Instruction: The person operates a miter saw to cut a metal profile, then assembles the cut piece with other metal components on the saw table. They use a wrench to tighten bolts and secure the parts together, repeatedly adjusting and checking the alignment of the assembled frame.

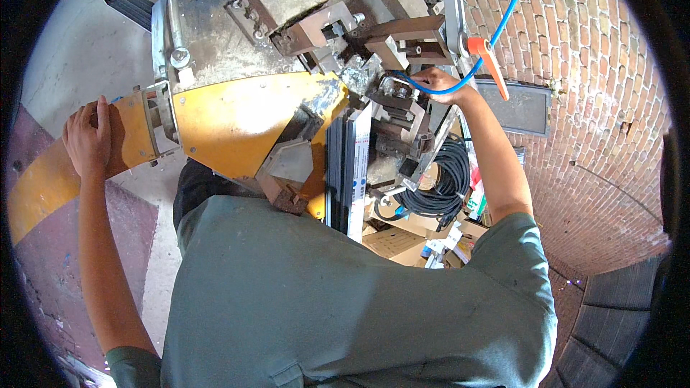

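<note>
My left hand lies flat on a yellow-painted metal bar at the left, fingers stretched over its far edge and nothing held. The bar meets a bracket beside a wide yellow plate on the machine. My right hand reaches in at the machine's right side, its fingers bent in against a metal clamp assembly. The fingertips are partly hidden, so what they hold cannot be made out. A blue hose loops down past that hand. Between my arms, long black-and-white profiles point toward my body.
An orange lever sticks out just above my right forearm. Worn metal blocks cover the machine's far part. Coiled black cable and cardboard boxes lie below on the right. A brick surface fills the right side.
</note>
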A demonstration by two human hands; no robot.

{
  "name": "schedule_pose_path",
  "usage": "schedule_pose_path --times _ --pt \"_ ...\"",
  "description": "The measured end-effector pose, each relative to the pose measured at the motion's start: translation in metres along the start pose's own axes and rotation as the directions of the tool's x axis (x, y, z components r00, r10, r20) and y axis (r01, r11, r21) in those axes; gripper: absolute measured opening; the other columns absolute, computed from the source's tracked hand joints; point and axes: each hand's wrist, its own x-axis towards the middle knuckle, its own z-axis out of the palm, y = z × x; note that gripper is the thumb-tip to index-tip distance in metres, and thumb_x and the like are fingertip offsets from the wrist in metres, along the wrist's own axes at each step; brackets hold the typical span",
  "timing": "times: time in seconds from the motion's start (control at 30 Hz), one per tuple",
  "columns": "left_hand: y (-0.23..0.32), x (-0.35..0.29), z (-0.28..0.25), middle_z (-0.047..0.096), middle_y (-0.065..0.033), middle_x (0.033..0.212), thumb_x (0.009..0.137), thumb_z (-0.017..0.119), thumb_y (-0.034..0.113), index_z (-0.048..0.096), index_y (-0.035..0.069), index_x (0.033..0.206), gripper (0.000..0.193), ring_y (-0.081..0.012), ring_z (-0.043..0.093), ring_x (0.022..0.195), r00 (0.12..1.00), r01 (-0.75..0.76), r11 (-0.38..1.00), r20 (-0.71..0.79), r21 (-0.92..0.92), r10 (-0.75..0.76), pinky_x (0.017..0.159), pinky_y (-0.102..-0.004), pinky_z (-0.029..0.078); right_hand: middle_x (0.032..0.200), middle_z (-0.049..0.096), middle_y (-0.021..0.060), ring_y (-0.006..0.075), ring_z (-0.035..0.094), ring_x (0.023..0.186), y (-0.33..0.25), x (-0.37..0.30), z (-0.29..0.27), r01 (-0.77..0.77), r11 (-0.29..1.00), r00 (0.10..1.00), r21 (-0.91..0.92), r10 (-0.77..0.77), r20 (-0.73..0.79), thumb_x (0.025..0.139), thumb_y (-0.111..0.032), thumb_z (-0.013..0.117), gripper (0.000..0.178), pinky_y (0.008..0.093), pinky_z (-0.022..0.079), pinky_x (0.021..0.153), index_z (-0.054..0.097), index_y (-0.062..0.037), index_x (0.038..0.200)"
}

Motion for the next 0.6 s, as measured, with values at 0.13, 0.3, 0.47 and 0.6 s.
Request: schedule_pose_path --times 0.13,0.3,0.47,0.6 --pt "0.001 -0.002 0.001 0.073 -0.011 0.118 0.104 0.05 0.052 0.076 0.01 0.115 0.051 -0.029 0.062 0.12 0.999 -0.002 1.0 -0.04 0.014 0.003 0.114 -0.0445 0.037 0.107 0.071 0.0254 0.0325 0.065 0.091 -0.006 -0.002 -0.003 -0.047 0.998 0.998 -0.03 0.048 0.028 0.097 -0.027 0.058 0.035 0.0436 0.051 0.085 0.071 0.0013 0.115" --pt "-0.002 -0.001 0.004 0.072 -0.0103 0.119 0.104 0.051 0.053 0.076 0.011 0.116 0.05 -0.0287 0.062 0.121 1.0 0.004 1.0 -0.024 -0.019 -0.004 0.115 -0.0441 0.036 0.085 0.067 0.0185 0.0262 0.061 0.078 -0.028 -0.005 -0.008 -0.102 0.992 0.994 0.072 0.104 -0.021 0.099 -0.037 0.057 0.042 0.0439 0.048 0.073 0.07 0.002 0.108" --pt "0.0 -0.002 0.003 0.073 -0.0098 0.117 0.103 0.052 0.051 0.076 0.012 0.115 0.047 -0.0283 0.062 0.119 0.998 -0.001 1.0 -0.056 -0.009 0.001 0.114 -0.0439 0.037 0.072 0.061 0.011 0.0221 0.058 0.071 -0.036 0.002 -0.022 -0.28 0.958 0.947 0.068 0.264 0.185 0.101 -0.043 0.055 0.047 0.0438 0.048 0.068 0.07 0.0008 0.106" --pt "0.002 -0.004 0.001 0.073 -0.0093 0.113 0.103 0.053 0.049 0.076 0.011 0.113 0.046 -0.0287 0.063 0.116 0.998 -0.016 1.0 -0.061 -0.025 0.015 0.112 -0.0442 0.039 0.083 0.068 0.0178 0.0302 0.065 0.079 -0.04 -0.004 -0.015 -0.119 0.985 0.992 -0.123 0.123 0.027 0.103 -0.041 0.053 0.044 0.0439 0.05 0.075 0.071 -0.0005 0.109"
